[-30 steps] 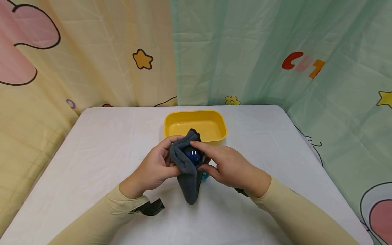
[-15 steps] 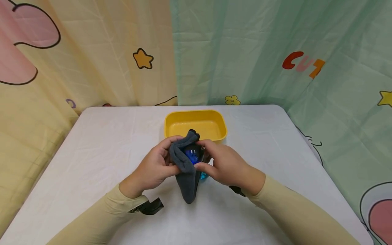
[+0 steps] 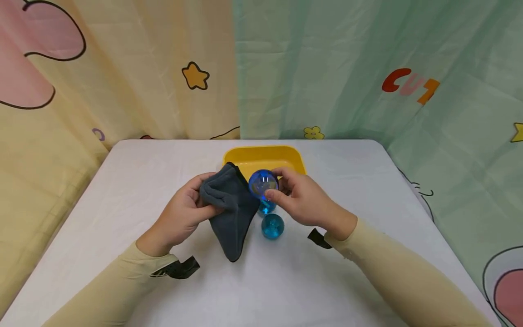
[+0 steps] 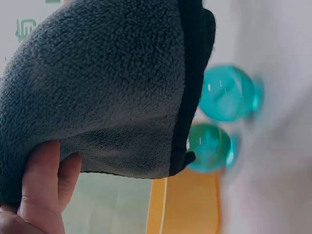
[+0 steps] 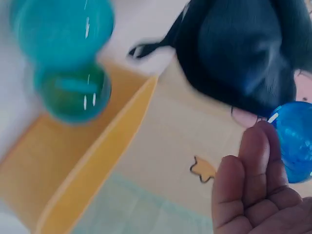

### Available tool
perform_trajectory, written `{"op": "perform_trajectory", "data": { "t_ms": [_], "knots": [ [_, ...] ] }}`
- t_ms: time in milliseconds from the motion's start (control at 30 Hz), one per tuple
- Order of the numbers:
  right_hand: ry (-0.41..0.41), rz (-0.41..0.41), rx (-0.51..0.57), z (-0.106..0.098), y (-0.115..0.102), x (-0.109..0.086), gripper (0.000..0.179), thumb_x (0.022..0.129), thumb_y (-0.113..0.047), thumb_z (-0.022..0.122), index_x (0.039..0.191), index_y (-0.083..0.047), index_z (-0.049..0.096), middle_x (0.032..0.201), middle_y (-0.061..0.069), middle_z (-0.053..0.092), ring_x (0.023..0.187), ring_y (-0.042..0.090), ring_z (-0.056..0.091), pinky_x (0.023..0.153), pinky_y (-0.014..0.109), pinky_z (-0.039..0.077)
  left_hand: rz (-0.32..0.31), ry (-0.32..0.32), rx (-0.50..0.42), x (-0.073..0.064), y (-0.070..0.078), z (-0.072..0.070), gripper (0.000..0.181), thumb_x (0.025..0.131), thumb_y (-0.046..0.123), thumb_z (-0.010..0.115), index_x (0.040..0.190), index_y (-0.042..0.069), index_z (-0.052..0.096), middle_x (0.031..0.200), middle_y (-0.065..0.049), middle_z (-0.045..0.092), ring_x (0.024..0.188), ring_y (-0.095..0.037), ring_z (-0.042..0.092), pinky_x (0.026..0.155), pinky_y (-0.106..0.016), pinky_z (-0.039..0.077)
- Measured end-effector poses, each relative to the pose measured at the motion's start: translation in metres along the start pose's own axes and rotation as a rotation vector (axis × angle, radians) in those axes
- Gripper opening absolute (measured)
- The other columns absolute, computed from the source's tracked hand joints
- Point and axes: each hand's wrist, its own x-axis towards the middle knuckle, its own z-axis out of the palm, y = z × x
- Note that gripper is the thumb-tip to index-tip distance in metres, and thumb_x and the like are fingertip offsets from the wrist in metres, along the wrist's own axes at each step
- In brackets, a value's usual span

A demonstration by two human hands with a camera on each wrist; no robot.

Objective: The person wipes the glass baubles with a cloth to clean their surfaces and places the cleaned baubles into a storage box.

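Wiping step prob. underway: cloth [image 3: 234, 222] pinched by L hand [image 3: 177, 215], blue ball [image 3: 262, 181] by R hand [image 3: 306, 200]; firm pinch needed nxt.

A dark grey fleecy cloth [image 3: 233, 222] with black edging hangs bunched from the left hand [image 3: 180, 215], its lower end tapering to a point. Just beside it, the right hand [image 3: 306, 200] pinches a glossy, see-through blue ball [image 3: 261, 181]; two turquoise balls [image 3: 273, 227] sit close together on the white table [image 3: 261, 295].
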Motion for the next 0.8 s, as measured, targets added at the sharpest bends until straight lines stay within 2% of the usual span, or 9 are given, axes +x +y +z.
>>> {"op": "perform_trajectory", "data": {
  "t_ms": [167,367,633,800],
  "knots": [
    [-0.009,0.068,-0.2,-0.015,0.006,0.034,0.057,0.103,-0.036,0.069,0.147,-0.005,0.049,0.111,0.007,0.074,0.093,0.019,0.068,0.081,0.032,0.062,0.033,0.048,0.007,-0.012,0.005,-0.021,0.059,0.094,-0.016,0.065,0.146,0.005,0.048,0.133,0.0,0.068,0.113,-0.01,0.072,0.091,-0.026,0.063],
    [-0.116,0.127,-0.373,-0.019,0.012,0.079,0.06,0.103,-0.043,0.068,0.148,-0.009,0.047,0.113,0.006,0.07,0.095,0.023,0.064,0.085,0.035,0.058,0.045,0.077,-0.003,-0.023,0.01,-0.034,0.059,0.094,-0.019,0.063,0.146,0.006,0.049,0.135,0.0,0.068,0.115,-0.01,0.072,0.091,-0.026,0.063],
    [-0.3,0.196,-0.566,-0.004,0.017,0.133,0.068,0.103,-0.05,0.064,0.156,-0.015,0.04,0.137,0.007,0.065,0.114,0.023,0.062,0.108,0.04,0.055,0.045,0.105,0.018,-0.032,0.011,-0.041,0.058,0.094,-0.018,0.062,0.146,0.005,0.049,0.136,0.0,0.067,0.117,-0.009,0.071,0.091,-0.025,0.062],
    [-0.424,0.193,-0.648,0.012,0.017,0.156,0.068,0.103,-0.05,0.064,0.157,-0.014,0.042,0.138,0.006,0.062,0.117,0.024,0.06,0.112,0.041,0.053,0.048,0.117,0.016,-0.036,0.012,-0.043,0.058,0.094,-0.018,0.062,0.146,0.005,0.049,0.135,0.001,0.067,0.118,-0.009,0.071,0.092,-0.024,0.062]
  ]
}}
